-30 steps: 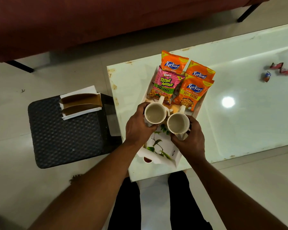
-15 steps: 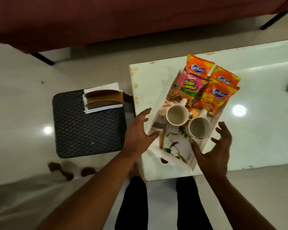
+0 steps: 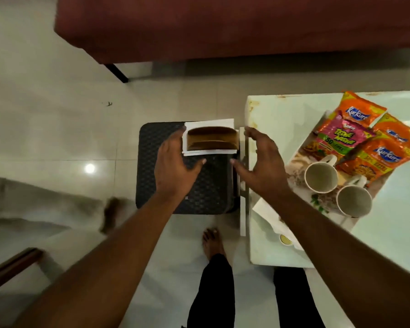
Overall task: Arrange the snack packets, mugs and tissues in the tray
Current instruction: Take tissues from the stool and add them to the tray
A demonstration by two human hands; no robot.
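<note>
Pale tiled floor (image 3: 57,138), bare foot (image 3: 211,242) nearest. Both arms stretched forward over black woven stool (image 3: 199,185). Left hand (image 3: 175,166) open, fingers spread, at left edge of tissues. Right hand (image 3: 260,166) open, just right of them, gripping nothing. White tissues (image 3: 208,124) in brown holder (image 3: 212,139) on stool's far edge. White desk (image 3: 282,114) at right carrying tray (image 3: 268,209): two white mugs (image 3: 321,177) near, snack packets (image 3: 362,136) behind. Dark red sofa (image 3: 223,27) farthest.
</note>
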